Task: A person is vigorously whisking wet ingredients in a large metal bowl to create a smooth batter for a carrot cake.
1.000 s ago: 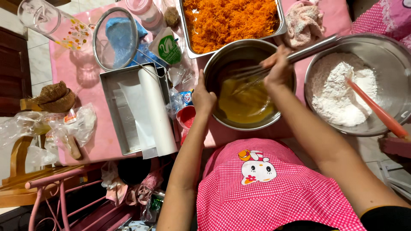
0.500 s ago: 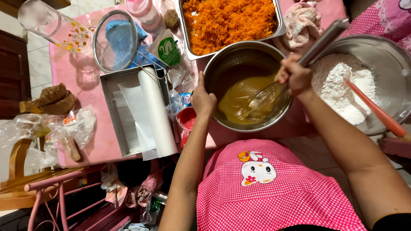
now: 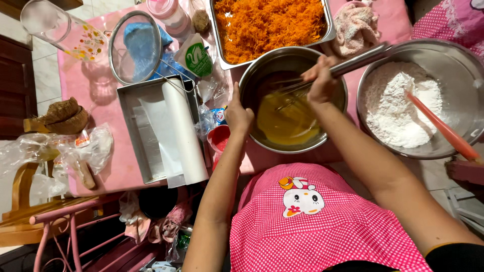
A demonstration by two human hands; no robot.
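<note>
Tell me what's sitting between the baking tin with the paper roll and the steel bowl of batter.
In the head view, crumpled plastic bags and a small red cup lie between the baking tin and the mixing bowl; the left hand grips the bowl's near rim there.

steel mixing bowl (image 3: 262, 65) | tilted, holds yellow batter (image 3: 287, 123) | metal whisk (image 3: 297, 88) slanted, wires in batter
</note>
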